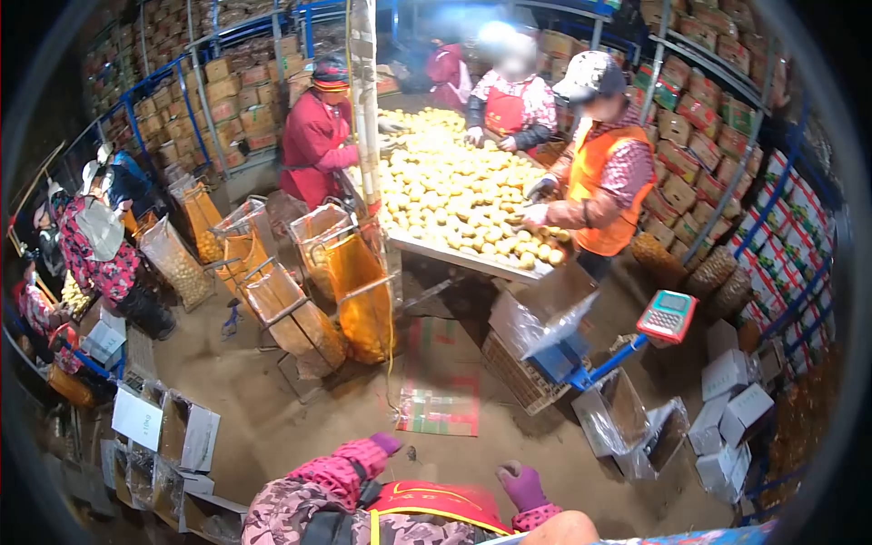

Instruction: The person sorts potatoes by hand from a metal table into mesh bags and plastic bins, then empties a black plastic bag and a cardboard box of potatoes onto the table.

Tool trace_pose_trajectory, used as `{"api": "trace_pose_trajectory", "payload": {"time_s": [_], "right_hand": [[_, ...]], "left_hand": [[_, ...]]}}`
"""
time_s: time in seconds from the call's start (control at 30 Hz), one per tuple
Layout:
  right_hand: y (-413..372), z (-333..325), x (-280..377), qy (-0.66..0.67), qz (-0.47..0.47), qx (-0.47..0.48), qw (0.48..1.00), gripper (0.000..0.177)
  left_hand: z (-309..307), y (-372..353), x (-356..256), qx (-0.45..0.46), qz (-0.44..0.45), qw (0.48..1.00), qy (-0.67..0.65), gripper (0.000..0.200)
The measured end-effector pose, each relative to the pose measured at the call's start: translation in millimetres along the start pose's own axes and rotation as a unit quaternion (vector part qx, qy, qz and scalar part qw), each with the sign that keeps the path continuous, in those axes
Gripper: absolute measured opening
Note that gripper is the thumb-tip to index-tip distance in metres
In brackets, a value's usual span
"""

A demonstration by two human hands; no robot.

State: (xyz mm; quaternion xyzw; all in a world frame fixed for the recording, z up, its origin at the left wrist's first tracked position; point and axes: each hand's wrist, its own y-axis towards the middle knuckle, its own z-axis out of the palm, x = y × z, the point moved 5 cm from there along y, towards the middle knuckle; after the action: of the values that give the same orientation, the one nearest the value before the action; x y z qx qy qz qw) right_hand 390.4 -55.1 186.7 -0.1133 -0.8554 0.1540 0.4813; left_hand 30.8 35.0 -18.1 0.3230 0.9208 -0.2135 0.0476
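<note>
At the bottom, my left hand (386,443) in a purple glove extends from a pink patterned sleeve (329,472). Its fingers are too foreshortened to make out, and no object shows in it. My right hand (522,488), also purple-gloved, is held over the floor, its thumb and fingertips slightly apart with nothing visible between them. Between the sleeves lies a red apron (440,501) with yellow edging. Neither hand touches anything that I can see. Ahead of them a flattened red and green carton (440,400) lies on the brown floor.
Co-workers (320,136) (607,173) stand around a potato-covered table (472,262). Filled sacks on trolleys (295,322) stand left of it. A scale (668,316), crate (520,371) and open cartons (610,413) are at the right, more cartons (163,427) at the lower left.
</note>
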Motion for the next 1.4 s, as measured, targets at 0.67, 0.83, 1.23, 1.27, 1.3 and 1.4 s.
{"api": "trace_pose_trajectory", "payload": {"time_s": [0.67, 0.83, 1.23, 1.27, 1.3, 1.4], "right_hand": [[526, -113, 206, 0.395, -0.031, 0.112, 0.911, 0.059], [578, -181, 270, 0.792, 0.028, 0.114, 0.600, 0.071], [234, -415, 310, 0.601, -0.468, -0.429, 0.486, 0.081], [234, -400, 315, 0.586, -0.468, -0.403, 0.525, 0.082], [236, -385, 320, 0.573, -0.465, -0.375, 0.561, 0.082], [328, -345, 265, 0.527, -0.237, -0.382, 0.722, 0.085]], "left_hand": [[-125, 107, 214, -0.133, -0.558, 0.759, -0.308, 0.092], [-263, 231, 240, -0.343, -0.436, 0.784, -0.278, 0.098], [-404, 465, 345, -0.210, 0.089, 0.974, -0.002, 0.074], [-414, 472, 337, -0.188, 0.060, 0.979, 0.039, 0.078], [-433, 477, 331, -0.146, 0.081, 0.985, 0.038, 0.079], [-478, 483, 320, -0.208, 0.163, 0.964, 0.029, 0.071]]}}
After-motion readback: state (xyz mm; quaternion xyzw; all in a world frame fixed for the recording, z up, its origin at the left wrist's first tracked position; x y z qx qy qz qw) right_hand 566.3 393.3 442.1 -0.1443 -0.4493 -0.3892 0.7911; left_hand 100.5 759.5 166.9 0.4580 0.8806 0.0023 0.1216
